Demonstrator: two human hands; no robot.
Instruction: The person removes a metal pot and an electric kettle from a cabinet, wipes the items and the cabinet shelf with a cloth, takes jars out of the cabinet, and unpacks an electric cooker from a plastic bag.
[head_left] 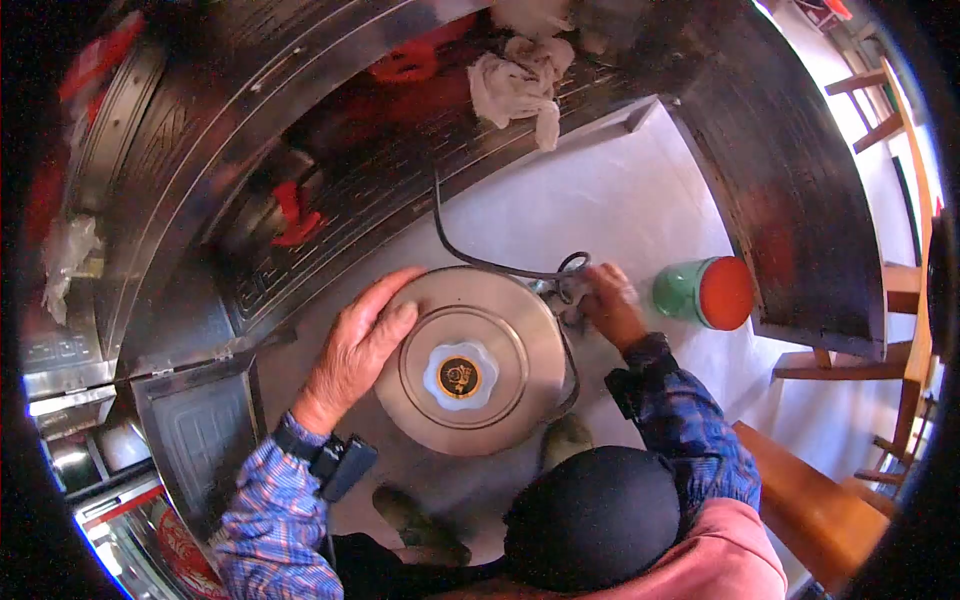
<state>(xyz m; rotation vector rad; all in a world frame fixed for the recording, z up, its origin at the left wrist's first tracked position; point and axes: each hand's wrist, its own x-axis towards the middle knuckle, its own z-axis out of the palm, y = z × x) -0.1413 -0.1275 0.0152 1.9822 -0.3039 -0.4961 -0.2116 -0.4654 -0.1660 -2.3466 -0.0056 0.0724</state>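
In front of me is a round, beige metal lidded vessel (pixel 538 345), its top marked by a white scalloped knob with a black and gold emblem (pixel 459 377). My left hand (pixel 358 345) grips its left rim, thumb on top and fingers over the far edge. On the far right side, my right hand (pixel 612 303) is closed at the looped black cord (pixel 500 268); motion blurs its fingers a little. The cord runs from there along the vessel's far rim and up to the dark cabinet.
Right of my right hand, a green jar with a red lid (pixel 727 293) lies on its side or tilts on the pale floor. A dark carved cabinet (pixel 330 200) curves around the far side, with a crumpled white plastic bag (pixel 515 85) on it. Wooden stools (pixel 815 500) stand right.
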